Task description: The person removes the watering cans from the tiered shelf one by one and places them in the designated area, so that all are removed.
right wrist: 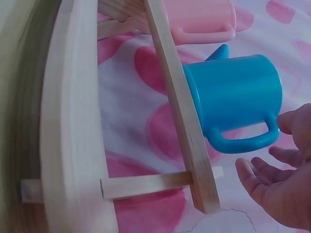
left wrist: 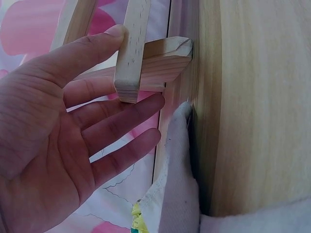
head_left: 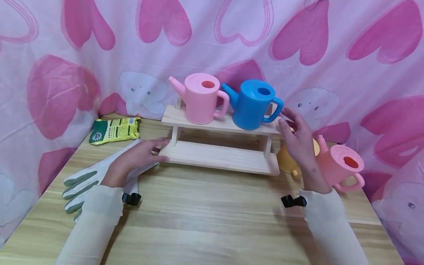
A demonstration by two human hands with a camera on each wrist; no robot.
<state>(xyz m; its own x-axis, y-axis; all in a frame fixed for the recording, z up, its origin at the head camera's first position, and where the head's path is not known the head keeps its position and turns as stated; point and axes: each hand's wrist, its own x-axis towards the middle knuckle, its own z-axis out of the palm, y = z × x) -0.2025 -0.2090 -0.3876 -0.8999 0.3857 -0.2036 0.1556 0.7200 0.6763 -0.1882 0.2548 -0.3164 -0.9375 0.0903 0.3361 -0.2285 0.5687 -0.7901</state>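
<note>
A two-tier wooden rack (head_left: 222,151) stands on the table. On its upper board sit a pink watering can (head_left: 200,101) and, to the right, a blue watering can (head_left: 252,105), both with spouts pointing left. My left hand (head_left: 140,156) is at the rack's left end and holds the lower board, the thumb on its front edge (left wrist: 130,53) and the index finger behind. My right hand (head_left: 299,136) is beside the upper board's right end, near the blue can's handle (right wrist: 243,144). Its fingers are loosely bent with nothing between them.
Right of the rack are a yellow watering can (head_left: 287,160), partly behind my right hand, and another pink watering can (head_left: 342,165). To the left lie white gloves (head_left: 87,180) with grey-green fingers and a green-yellow packet (head_left: 116,130). A heart-patterned curtain (head_left: 205,55) hangs behind the table.
</note>
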